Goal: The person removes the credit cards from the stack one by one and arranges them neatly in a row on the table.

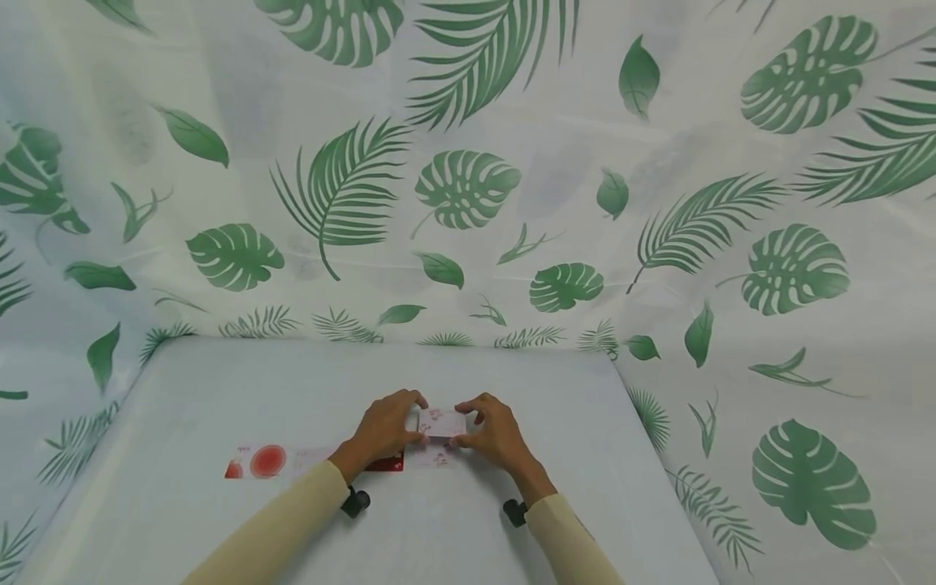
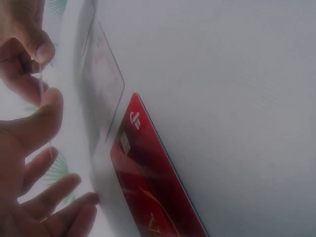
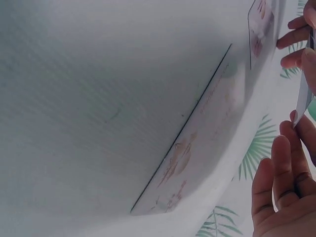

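Note:
Both hands hold one pale card with a pinkish print (image 1: 442,422) a little above the table. My left hand (image 1: 385,428) pinches its left end between thumb and fingers; in the left wrist view the card shows only as a thin edge. The right hand (image 1: 497,433) pinches the opposite end, and its other fingers (image 3: 281,170) spread below in the right wrist view. Underneath, another pale printed card (image 3: 185,148) lies flat on the table. Beside it rests a red card (image 2: 148,177) with a chip and a white logo, partly covered by my left hand in the head view.
Farther left on the white table (image 1: 219,390) lies a white card with a red circle (image 1: 267,461); my left forearm overlaps that row of cards. A leaf-printed sheet (image 1: 468,260) hangs behind the table and along its sides.

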Demonstrator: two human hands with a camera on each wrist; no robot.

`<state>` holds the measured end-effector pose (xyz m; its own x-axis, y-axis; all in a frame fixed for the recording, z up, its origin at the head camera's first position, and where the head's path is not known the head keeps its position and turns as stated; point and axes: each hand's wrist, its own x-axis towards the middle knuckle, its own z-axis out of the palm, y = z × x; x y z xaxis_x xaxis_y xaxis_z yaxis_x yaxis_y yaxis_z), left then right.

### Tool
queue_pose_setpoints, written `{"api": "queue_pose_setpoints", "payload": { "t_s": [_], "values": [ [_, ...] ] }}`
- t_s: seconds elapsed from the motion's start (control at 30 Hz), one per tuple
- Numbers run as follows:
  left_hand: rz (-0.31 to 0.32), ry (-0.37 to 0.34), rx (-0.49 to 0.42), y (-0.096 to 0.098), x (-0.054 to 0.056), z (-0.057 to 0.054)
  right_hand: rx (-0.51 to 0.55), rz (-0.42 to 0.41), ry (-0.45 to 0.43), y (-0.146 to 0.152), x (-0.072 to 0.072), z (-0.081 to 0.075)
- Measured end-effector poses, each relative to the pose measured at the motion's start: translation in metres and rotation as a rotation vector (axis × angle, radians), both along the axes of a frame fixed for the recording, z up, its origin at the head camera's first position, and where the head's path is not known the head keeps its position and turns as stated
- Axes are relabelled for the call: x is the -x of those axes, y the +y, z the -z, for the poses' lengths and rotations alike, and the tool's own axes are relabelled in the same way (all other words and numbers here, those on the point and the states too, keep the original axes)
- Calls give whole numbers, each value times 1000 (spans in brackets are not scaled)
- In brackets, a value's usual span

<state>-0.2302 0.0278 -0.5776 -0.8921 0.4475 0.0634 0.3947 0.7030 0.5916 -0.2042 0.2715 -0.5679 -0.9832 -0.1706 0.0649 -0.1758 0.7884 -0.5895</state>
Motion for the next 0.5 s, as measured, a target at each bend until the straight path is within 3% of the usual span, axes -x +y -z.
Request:
{"api": "queue_pose_setpoints", "payload": {
  "t_s": [0.5],
  "values": [
    [53, -59, 73, 1, 10, -1, -30, 12, 7, -2, 1, 1]
  ]
}}
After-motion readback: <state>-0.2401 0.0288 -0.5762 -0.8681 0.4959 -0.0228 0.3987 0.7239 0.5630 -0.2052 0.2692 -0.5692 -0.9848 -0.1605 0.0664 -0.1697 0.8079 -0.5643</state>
